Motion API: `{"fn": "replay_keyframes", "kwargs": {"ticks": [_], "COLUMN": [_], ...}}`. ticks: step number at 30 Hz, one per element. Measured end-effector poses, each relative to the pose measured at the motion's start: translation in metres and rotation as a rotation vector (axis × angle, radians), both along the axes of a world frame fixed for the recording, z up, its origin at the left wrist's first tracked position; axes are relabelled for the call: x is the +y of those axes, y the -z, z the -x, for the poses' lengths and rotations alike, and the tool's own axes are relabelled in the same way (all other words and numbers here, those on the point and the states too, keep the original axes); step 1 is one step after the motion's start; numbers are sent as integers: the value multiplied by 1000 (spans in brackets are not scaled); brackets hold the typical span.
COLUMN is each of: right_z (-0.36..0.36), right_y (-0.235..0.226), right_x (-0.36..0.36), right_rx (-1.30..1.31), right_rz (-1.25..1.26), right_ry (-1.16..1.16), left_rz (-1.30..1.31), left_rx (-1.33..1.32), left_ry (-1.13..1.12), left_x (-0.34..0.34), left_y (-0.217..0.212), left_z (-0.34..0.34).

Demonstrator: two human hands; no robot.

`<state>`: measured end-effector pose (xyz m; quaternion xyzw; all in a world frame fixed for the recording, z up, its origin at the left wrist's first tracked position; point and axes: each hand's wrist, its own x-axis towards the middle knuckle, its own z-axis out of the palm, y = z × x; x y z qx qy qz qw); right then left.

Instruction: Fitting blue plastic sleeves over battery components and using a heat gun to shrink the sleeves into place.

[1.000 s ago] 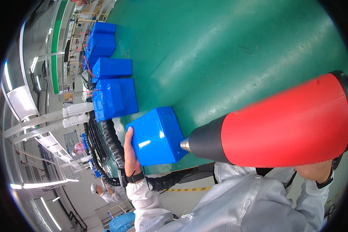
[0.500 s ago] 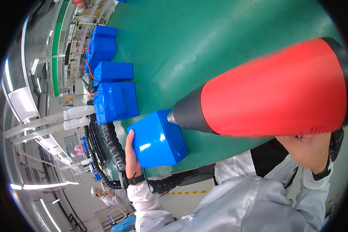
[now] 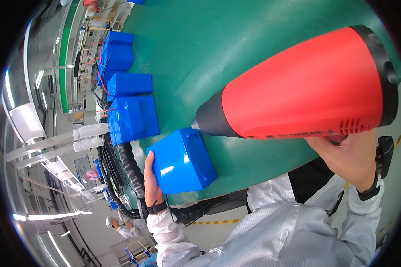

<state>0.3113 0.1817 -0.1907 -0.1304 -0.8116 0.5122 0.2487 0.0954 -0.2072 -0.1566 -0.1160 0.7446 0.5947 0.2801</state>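
My left hand [image 3: 151,180] grips the left side of a shiny blue shrink-wrapped battery pack [image 3: 176,164] at the near edge of the green table. Its thumb lies along the pack's side; the other fingers are hidden beneath or behind it. Held in my right hand [image 3: 349,155] is a large red and black heat gun [image 3: 305,84], closest to the camera. Its narrow metal nozzle tip appears just above the pack's upper right corner, pointing left. Folded wrap shows on the pack's right end face. The heat gun's body covers most of my right fingers.
Several more blue packs [image 3: 133,120] with red and black wires line the table's left side. A black ribbed hose [image 3: 130,167] runs beside them along the edge of the green table [image 3: 200,58]. Other people in work clothes [image 3: 127,228] are farther off at lower left.
My right hand has raised the heat gun and shifted it slightly left, so its nozzle moved from over the pack's end to its upper corner. My left hand and the pack stay nearly in place.
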Motion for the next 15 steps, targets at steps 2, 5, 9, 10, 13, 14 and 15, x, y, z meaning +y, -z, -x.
{"fn": "replay_keyframes", "kwargs": {"ticks": [2, 5, 9, 10, 13, 14, 15], "right_z": [1, 5, -2, -2, -2, -6, -8], "right_y": [3, -1, -4, -4, -1, 2, 4], "right_x": [4, 1, 1, 1, -1, -2, -3], "right_rx": [8, 3, -139, -140, 1, -12, -26], "right_rz": [-26, -12, -136, -135, 70, 56, 42], "right_ry": [-10, 8, 33, 33, 50, 54, 58], "left_rz": [0, -9, -14, -13, -4, 3, 9], "left_rx": [-3, -7, 9, 8, 30, 39, 49], "left_ry": [5, 8, -14, -14, -33, -29, -26], "left_x": [2, 6, 4, 3, 1, 1, 0], "left_y": [-2, -2, -2, -2, 0, 0, 0], "left_z": [-1, -1, -2, -2, -1, -1, -1]}}
